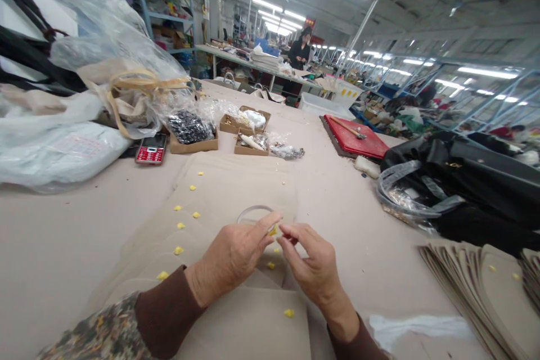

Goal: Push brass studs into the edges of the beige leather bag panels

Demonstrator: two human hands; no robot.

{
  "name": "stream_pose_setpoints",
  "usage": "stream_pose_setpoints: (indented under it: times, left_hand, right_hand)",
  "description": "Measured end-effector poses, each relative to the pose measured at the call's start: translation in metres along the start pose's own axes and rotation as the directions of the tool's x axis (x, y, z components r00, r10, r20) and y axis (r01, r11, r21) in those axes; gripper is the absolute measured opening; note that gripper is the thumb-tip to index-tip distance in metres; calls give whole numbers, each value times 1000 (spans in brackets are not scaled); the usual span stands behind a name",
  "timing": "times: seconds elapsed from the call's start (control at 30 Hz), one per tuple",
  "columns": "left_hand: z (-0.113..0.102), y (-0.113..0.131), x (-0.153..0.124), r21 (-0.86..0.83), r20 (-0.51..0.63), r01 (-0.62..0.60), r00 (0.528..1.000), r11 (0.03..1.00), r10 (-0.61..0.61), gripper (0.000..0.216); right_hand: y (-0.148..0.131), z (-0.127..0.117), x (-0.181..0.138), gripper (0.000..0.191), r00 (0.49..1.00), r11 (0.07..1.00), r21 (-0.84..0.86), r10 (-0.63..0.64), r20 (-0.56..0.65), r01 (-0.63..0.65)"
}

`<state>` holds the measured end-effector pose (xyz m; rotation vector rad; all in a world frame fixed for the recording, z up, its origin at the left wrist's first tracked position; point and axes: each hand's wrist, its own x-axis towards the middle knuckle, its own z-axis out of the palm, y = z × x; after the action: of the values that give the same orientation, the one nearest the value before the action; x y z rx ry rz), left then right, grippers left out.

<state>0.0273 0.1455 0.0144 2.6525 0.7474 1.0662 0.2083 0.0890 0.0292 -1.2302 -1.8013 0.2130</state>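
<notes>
My left hand is closed, with thumb and forefinger pinching a small yellow piece whose kind I cannot make out. A thin greyish strip curves in a loop just behind these fingers. Close by on the right, my right hand has its thumb and forefinger pinched together; whatever is between the tips is too small to name. Under both hands lie overlapping beige panels, dotted with several yellow bits. A nearer beige panel carries one yellow bit near its right edge.
Beyond the panels stand small cardboard boxes of hardware, beside a red-and-black phone-like device. Plastic-wrapped bundles fill the left. At right are a hammer on a red slab, black bags and stacked beige pieces.
</notes>
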Motion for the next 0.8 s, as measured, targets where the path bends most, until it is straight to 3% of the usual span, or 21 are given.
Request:
stream_pose_setpoints:
  times: [0.2, 0.33, 0.43, 0.5, 0.57, 0.63, 0.73, 0.8]
  left_hand:
    - [3, 3, -1, 9, 45, -19, 999, 1000, 19, 31]
    - [-1, 7, 3, -48, 151, 105, 984, 993, -97, 17]
    - [-3, 9, 10, -73, 204, 184, 965, 980, -166, 17]
    - [-2, 9, 15, -68, 203, 177, 966, 982, -160, 18]
    - [0, 8, 18, -45, 161, 131, 979, 990, -122, 19]
    - [3, 8, 20, -30, 84, 70, 994, 997, -67, 21]
    - [6, 8, 20, 17, -22, 25, 999, 1000, -24, 20]
    - [7, 6, 18, 107, 15, 41, 999, 993, -43, 17]
  right_hand:
    - [1, 11, 0, 18, 994, 985, -131, -111, 4, 111]
    - [4, 15, -1, 19, 993, 972, -212, -115, -35, 105]
    - [3, 15, -2, 18, 997, 981, -190, -34, -63, 21]
    - [1, 15, -1, 16, 990, 988, -94, 119, -74, -125]
    - [1, 16, 1, 13, 941, 940, 80, 335, -45, -330]
    - [5, 16, 5, 14, 851, 822, 257, 525, 4, -508]
    - [21, 13, 11, 20, 729, 663, 381, 683, 44, -644]
    - [35, 11, 14, 25, 675, 599, 391, 732, 86, -699]
